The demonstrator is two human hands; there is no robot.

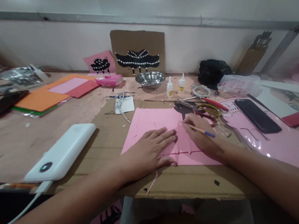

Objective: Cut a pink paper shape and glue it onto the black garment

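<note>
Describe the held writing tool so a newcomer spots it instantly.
On the cardboard at bottom centre lies a pink sheet. Over it, the right hand holds the slim writing tool. Its tan shaft and blue end set it apart from the thicker red handle lying beyond.

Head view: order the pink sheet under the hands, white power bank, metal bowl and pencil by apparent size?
1. Pink sheet
2. White power bank
3. Metal bowl, farther back
4. Pencil, slimmest

L hand [151, 148] flat, palm down; R hand [202, 140] in pinch grip
</note>
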